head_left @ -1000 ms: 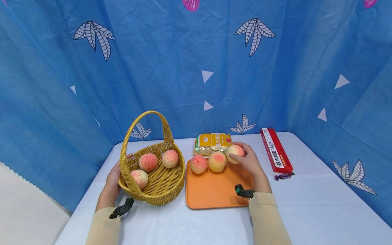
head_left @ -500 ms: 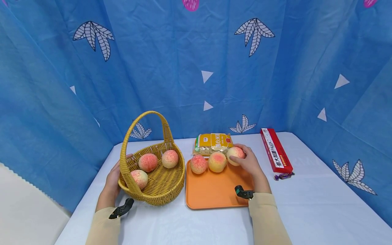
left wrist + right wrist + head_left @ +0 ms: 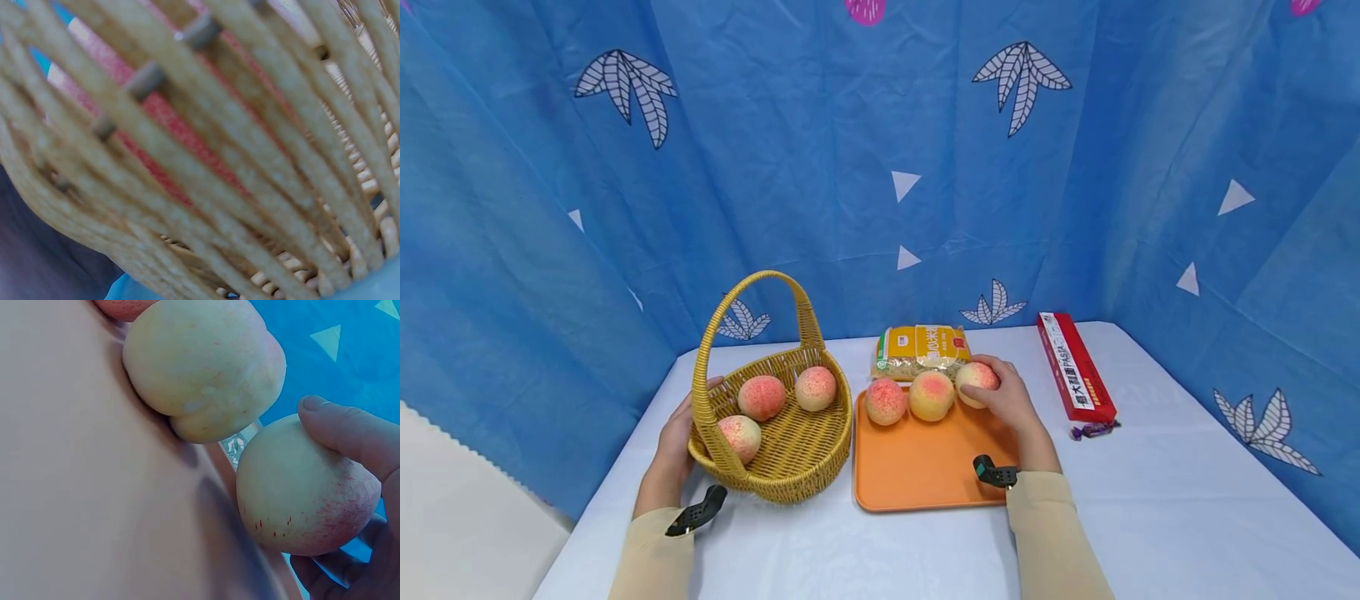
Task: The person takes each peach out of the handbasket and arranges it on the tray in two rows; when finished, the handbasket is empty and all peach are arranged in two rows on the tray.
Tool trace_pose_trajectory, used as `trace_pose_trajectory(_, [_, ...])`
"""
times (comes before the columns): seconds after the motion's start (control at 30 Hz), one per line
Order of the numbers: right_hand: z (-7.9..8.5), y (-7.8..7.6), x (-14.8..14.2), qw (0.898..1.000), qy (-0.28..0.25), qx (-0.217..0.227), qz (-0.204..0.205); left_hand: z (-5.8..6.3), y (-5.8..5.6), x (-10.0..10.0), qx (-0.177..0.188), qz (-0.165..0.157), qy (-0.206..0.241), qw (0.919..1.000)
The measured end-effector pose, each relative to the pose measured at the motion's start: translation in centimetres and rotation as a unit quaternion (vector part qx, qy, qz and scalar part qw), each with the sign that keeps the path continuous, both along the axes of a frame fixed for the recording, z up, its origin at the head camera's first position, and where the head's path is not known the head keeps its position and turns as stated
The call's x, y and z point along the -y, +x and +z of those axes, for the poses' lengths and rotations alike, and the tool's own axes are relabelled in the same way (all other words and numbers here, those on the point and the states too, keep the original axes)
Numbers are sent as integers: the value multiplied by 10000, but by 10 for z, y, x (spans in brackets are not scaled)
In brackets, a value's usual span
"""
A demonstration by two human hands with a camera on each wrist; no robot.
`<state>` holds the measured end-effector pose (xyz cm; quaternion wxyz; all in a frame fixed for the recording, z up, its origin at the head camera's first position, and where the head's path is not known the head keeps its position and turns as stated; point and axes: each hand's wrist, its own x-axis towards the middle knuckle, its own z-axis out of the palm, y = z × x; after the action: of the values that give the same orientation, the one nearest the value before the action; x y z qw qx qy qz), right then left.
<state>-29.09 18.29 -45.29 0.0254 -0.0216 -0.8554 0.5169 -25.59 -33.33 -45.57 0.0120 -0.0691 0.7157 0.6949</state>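
My right hand (image 3: 1011, 398) holds a pale peach with a red blush (image 3: 977, 385), thumb on the near side and fingers round the far side. In the right wrist view this peach (image 3: 300, 494) is close over the edge of the orange tray (image 3: 925, 475). Left of it on the tray sit a yellowish peach (image 3: 932, 396) and a pinker peach (image 3: 886, 402). My left hand (image 3: 676, 437) rests along the outer left side of a woven basket (image 3: 797, 486), partly hidden behind it. Inside lie three peaches: a red one (image 3: 762, 397), a speckled one (image 3: 816, 389) and a paler one (image 3: 741, 438).
A yellow bag of pasta (image 3: 921, 352) lies just behind the tray. To the right are a red pasta box (image 3: 1077, 367) and a purple-wrapped candy (image 3: 1094, 430). The basket's tall handle (image 3: 706, 375) arches up beside my left hand. Blue curtain surrounds the white table (image 3: 1172, 500).
My right hand has lowered the peach slightly at the tray's far right corner, beside the yellowish peach. The left hand and the basket have stayed in place.
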Motion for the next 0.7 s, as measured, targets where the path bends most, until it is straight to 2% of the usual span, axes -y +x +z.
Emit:
trace_pose_trajectory(0.33, [2,2,6,9987,494,23,-112,-1,0,2,-63,-155,86,9998])
trace_pose_trajectory(0.7, [0,1,7,9977,671,-12,-133,0,-1,2,0,-154,154,9998])
